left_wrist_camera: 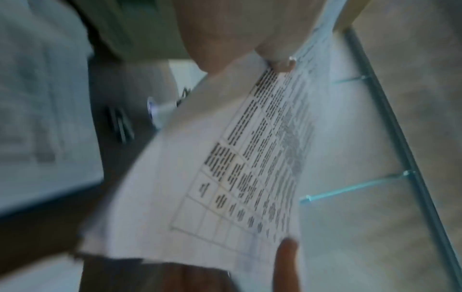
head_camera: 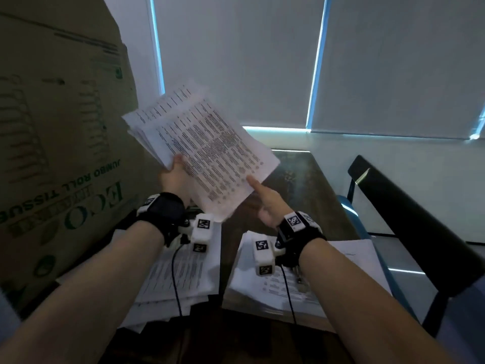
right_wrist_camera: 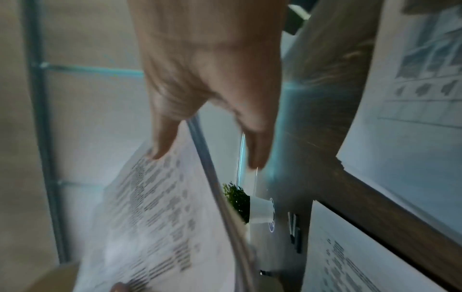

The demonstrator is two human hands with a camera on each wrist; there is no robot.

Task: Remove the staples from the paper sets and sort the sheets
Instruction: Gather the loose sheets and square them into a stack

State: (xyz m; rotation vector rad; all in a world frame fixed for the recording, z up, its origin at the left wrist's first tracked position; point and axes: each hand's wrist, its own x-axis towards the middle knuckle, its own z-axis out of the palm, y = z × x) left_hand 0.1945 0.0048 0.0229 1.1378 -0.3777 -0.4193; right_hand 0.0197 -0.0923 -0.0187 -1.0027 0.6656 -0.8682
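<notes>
A: Where is the set now?

B: Up in the air over the table, in front of the box. The left hand grips it at the near-left edge, thumb on top of the print, fingers under. The sheets fan apart at the far end, so I judge them loose there and bound, if at all, somewhere near the grip.

A: And the right hand?

B: Open — fingers straight, one fingertip touching the near corner of the top sheet. It holds nothing.

A: So what's the step?

B: Probably peeling off or checking the top sheet. To do it well, keep the left grip firm near the bound edge, slide the right fingertip under a single sheet only, and lift slowly so no neighbour comes along. Then lay it on the right pile or left pile as sorting asks.

A: Any staple visible?

B: None that I can make out. Both wrist views are blurred, and the left palm covers the corner where one might sit.

A: A remover?

B: Something small and dark lies on the right pile by the wrist — too dim to name. The text is unreadable, so which pile takes this sheet I cannot tell.
</notes>
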